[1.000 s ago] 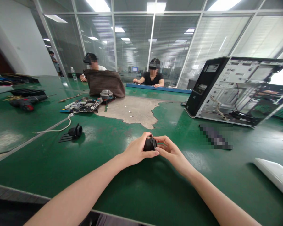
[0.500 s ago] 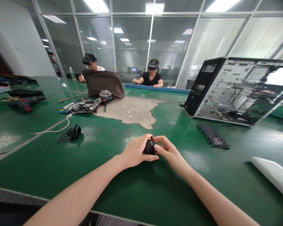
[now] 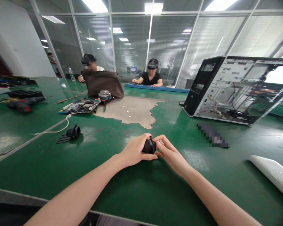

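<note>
The left hand cups a rounded, faceted black piece.

No lettering reads clearly: a small mark on the black front of a computer case, a water bottle's label and a lit monitor all remain illegible.

green tbl: open fwd | L obst: blk pronged pc, circuit bd | R obst: PC case, wht slab
</note>
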The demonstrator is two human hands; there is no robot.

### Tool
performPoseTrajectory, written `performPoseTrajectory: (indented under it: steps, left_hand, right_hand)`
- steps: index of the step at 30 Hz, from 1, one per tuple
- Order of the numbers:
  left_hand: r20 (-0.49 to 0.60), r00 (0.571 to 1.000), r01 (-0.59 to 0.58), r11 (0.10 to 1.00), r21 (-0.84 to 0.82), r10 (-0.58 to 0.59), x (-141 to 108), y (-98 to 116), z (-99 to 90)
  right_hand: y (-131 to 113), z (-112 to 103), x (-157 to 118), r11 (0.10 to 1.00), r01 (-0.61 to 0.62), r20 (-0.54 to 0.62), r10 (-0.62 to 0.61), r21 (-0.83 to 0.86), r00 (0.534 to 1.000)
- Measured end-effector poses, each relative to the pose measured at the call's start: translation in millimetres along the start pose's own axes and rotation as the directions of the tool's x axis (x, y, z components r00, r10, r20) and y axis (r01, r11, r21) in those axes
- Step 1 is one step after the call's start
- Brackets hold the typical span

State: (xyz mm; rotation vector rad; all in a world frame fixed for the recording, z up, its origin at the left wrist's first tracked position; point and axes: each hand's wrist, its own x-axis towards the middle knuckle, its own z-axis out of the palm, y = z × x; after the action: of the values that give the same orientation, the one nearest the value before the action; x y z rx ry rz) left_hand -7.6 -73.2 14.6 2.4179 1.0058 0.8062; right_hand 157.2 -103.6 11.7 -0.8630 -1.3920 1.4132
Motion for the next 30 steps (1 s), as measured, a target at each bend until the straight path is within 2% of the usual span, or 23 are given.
performPoseTrajectory:
  steps: [4,8,14,18,26,30]
  left_hand:
    - [0.015,1.000,-0.025,0.999,0.039,0.024,0.3,-0.8,1.8]
    - [0.024,1.000,0.007,1.000,-0.018,-0.006,-0.7,1.2,0.1]
    - [0.043,0.997,0.076,0.990,-0.121,-0.071,-2.0,5.1,-3.6]
    - [0.024,0.998,0.065,0.992,-0.110,-0.062,-1.4,4.9,-3.2]
    - [0.015,1.000,-0.023,1.000,0.007,0.023,-0.4,3.7,1.4]
    - [0.016,1.000,0.021,0.999,-0.047,-0.020,-1.1,5.0,-1.0]
  right_hand:
    - [2.7,1.0,1.5,0.998,-0.039,-0.037,0.037,-0.043,0.999]
    - [2.3,3.6,2.1,0.988,-0.058,-0.049,0.052,-0.141,0.997]
    - [-4.7,4.1,-0.8,0.972,0.055,0.024,-0.051,-0.228,0.998]
    - [-3.0,2.2,-1.5,0.983,0.045,0.022,-0.042,-0.176,0.999]
    - [6.2,5.9,2.5,0.989,-0.018,-0.073,0.008,-0.147,0.997]
    - [6.0,5.4,2.2,0.977,0.047,-0.082,-0.065,-0.206,0.994]
